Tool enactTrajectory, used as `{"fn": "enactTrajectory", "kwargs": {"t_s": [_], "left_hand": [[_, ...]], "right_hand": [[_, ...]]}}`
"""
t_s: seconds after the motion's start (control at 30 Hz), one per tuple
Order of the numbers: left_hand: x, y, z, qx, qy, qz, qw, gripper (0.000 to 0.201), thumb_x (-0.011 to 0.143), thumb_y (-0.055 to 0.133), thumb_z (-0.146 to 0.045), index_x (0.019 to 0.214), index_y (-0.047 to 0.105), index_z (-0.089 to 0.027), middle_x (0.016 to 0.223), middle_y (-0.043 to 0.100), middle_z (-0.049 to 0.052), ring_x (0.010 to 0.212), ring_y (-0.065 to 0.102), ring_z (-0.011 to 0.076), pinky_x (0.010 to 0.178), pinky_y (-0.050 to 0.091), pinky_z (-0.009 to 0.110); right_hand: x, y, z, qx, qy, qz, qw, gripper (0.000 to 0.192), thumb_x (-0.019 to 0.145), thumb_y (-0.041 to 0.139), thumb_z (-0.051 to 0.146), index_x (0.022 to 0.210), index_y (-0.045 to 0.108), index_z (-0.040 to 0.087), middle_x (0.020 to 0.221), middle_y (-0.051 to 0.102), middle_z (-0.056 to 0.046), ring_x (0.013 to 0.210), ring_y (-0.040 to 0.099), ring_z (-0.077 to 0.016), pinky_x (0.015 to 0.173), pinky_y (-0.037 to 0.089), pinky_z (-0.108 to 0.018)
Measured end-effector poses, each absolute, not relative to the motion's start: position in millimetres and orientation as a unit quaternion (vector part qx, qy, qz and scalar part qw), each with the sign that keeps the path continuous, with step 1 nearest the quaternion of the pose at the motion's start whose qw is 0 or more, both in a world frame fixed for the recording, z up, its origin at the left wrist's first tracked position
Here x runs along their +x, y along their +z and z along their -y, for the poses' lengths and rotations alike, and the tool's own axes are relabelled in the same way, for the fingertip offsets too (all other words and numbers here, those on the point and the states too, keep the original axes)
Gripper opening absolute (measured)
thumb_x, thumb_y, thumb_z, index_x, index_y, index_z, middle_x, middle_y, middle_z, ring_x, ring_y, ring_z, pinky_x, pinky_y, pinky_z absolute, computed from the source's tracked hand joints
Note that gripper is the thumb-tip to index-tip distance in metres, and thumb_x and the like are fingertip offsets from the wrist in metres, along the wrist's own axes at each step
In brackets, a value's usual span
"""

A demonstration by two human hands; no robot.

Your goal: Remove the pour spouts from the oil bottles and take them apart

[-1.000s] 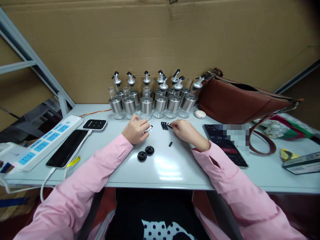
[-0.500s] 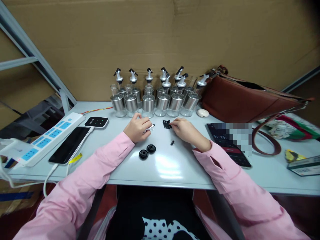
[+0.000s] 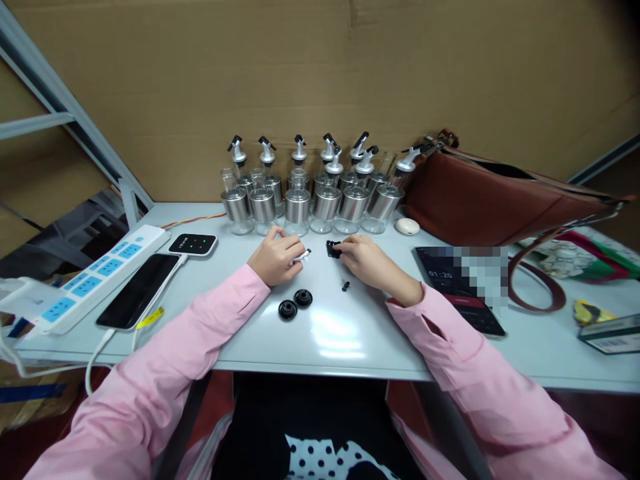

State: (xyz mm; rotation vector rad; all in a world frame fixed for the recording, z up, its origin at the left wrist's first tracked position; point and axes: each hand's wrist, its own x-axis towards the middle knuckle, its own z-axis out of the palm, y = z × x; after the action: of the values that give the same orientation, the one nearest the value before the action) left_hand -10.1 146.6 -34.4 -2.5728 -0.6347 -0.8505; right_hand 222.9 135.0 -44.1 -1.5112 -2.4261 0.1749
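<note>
Left hand [image 3: 277, 258]: fingers pinch silver part [image 3: 304, 256]. Right hand [image 3: 369, 265]: fingers at black pieces [image 3: 331, 250] on counter [image 3: 380, 347], grip unclear. Black discs [image 3: 288, 310] nearer the edge, bottles [image 3: 297, 208] behind.

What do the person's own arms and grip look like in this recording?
The left sleeve and right sleeve are long, plain pink and loosely creased, reaching the wrists. An open slit shows near the right cuff. The left grip and right grip are ungloved, with no rings that I can make out.
</note>
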Motion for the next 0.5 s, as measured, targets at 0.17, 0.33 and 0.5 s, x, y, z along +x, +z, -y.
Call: {"fn": "enactTrajectory", "kwargs": {"t_s": [0.17, 0.33, 0.5], "left_hand": [[-10.6, -35.4, -146.5, -0.917, -0.276, 0.236, 0.167, 0.007, 0.073, 0.042, -0.015, 0.07, 0.049, -0.017, 0.069, 0.058, 0.001, 0.061, 0.048, 0.0143, 0.077, 0.035, 0.034], [-9.7, -37.8, -146.7, -0.919, -0.276, 0.237, 0.149, 0.009, 0.074, 0.042, -0.015, 0.079, 0.05, -0.016, 0.073, 0.06, 0.003, 0.065, 0.052, 0.015, 0.076, 0.036, 0.033], [-6.2, -40.2, -146.4, -0.909, -0.329, 0.218, 0.136, 0.011, 0.084, 0.046, -0.026, 0.085, 0.048, -0.015, 0.072, 0.061, 0.001, 0.06, 0.052, 0.012, 0.072, 0.038, 0.029]], "right_hand": [[221.3, -45.9, -133.6, -0.494, 0.049, 0.857, 0.139, 0.032, 0.085, 0.047, 0.018, 0.112, 0.064, 0.019, 0.101, 0.056, -0.011, 0.095, 0.049, -0.0229, 0.087, 0.04, -0.035], [223.3, -47.5, -136.9, -0.477, 0.053, 0.866, 0.14, 0.03, 0.084, 0.047, 0.015, 0.108, 0.066, 0.019, 0.099, 0.058, -0.01, 0.094, 0.05, -0.0217, 0.088, 0.04, -0.034], [223.8, -47.0, -137.2, -0.471, 0.061, 0.868, 0.144, 0.032, 0.082, 0.045, 0.011, 0.105, 0.067, 0.017, 0.1, 0.059, -0.009, 0.096, 0.051, -0.0212, 0.09, 0.04, -0.033]]}}
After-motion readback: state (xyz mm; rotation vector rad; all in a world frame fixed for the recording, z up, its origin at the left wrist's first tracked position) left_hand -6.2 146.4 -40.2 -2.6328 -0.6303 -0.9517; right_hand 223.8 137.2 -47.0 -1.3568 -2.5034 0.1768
